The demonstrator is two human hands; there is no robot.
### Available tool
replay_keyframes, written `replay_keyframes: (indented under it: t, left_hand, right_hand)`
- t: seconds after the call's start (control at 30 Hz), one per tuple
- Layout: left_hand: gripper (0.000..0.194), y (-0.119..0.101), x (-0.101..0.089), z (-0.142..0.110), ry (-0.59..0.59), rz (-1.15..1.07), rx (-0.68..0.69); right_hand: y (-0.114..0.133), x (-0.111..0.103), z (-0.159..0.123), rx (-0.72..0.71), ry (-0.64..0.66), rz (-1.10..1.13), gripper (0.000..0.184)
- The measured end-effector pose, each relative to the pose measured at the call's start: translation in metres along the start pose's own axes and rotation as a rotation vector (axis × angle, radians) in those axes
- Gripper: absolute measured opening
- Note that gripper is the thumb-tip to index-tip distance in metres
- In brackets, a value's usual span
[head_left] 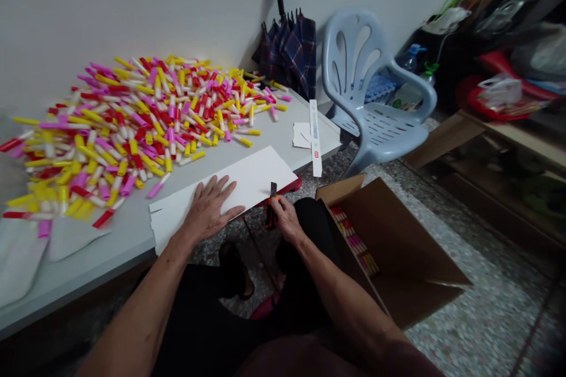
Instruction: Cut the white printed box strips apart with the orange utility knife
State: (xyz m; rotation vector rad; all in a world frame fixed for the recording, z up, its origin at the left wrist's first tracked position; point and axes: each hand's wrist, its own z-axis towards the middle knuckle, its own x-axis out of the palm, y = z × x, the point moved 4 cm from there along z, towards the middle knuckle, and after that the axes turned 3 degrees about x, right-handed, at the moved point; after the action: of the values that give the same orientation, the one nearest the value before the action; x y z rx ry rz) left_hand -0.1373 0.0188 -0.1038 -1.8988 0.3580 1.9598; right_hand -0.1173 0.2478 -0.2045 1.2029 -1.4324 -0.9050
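A long white sheet of cardboard (256, 174) lies along the front edge of the grey table, with small slits at its left end. My left hand (211, 206) rests flat on it, fingers spread. In my right hand (286, 219) is a utility knife (273, 203) with an orange and black handle, its dark blade pointing up beside the sheet's right front edge. Whether the blade touches the sheet I cannot tell. Behind the sheet spreads a big heap of small white tubes (168, 118) with red, yellow and pink caps.
A printed white strip (315, 138) and a small white piece (302, 135) lie at the table's right end. An open cardboard box (407, 235) holding rows of tubes stands on the floor at my right. Beyond are a blue-grey plastic chair (375, 118) and a plaid umbrella (292, 53).
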Motion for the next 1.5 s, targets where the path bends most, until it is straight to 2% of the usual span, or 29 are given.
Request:
replay_keyframes:
  t: [0.17, 0.33, 0.4, 0.5, 0.57, 0.63, 0.73, 0.8, 0.87, 0.93, 1.0, 1.2, 1.3, 1.5]
  left_hand:
    - [0.078, 0.000, 0.001, -0.001, -0.007, 0.010, 0.004]
    - [0.079, 0.001, 0.002, -0.001, 0.005, -0.013, 0.011]
    - [0.079, 0.001, 0.001, -0.001, 0.014, -0.025, 0.009]
    - [0.074, 0.001, -0.001, -0.001, 0.017, -0.058, -0.002]
    - [0.069, 0.003, -0.002, -0.002, 0.019, -0.106, -0.012]
    - [0.064, 0.005, -0.004, -0.002, -0.010, -0.174, -0.018]
    - [0.061, 0.007, -0.007, -0.007, -0.147, -0.253, 0.004]
    - [0.065, 0.005, -0.009, -0.012, -0.220, -0.246, 0.077]
    - [0.065, 0.002, -0.009, -0.022, -0.226, -0.195, 0.182]
    - [0.049, 0.000, -0.009, -0.034, -0.217, -0.139, 0.262]
    - [0.036, 0.001, -0.011, -0.049, -0.231, -0.099, 0.313]
    - [0.035, 0.002, -0.017, -0.085, -0.299, -0.029, 0.399]
    - [0.035, -0.002, -0.019, -0.094, -0.336, 0.022, 0.364]
    - [0.037, -0.008, -0.021, -0.111, -0.440, 0.092, 0.273]
  right_hand:
    - [-0.005, 0.003, -0.003, 0.006, 0.060, -0.026, 0.044]
    - [0.001, 0.003, -0.003, -0.034, 0.004, -0.004, 0.046]
    - [0.001, 0.006, -0.008, -0.030, 0.018, -0.026, 0.045]
    - [-0.003, 0.014, -0.025, 0.040, 0.121, -0.080, 0.042]
    - [-0.004, 0.015, -0.036, 0.112, 0.141, -0.060, 0.043]
    - [0.000, 0.012, -0.042, 0.158, 0.090, 0.009, 0.044]
    - [0.018, 0.004, -0.041, 0.123, -0.001, 0.079, 0.045]
    - [0.033, -0.004, -0.037, 0.050, -0.065, 0.073, 0.045]
    - [0.048, -0.014, -0.032, -0.021, -0.173, 0.051, 0.045]
    - [0.058, -0.026, -0.028, -0.063, -0.316, 0.064, 0.046]
    - [0.064, -0.034, -0.022, -0.046, -0.392, 0.096, 0.047]
    - [0.064, -0.026, -0.011, 0.107, -0.212, 0.113, 0.048]
    - [0.065, -0.022, -0.015, 0.128, -0.183, 0.155, 0.043]
    - [0.076, -0.023, -0.025, 0.130, -0.113, 0.095, 0.040]
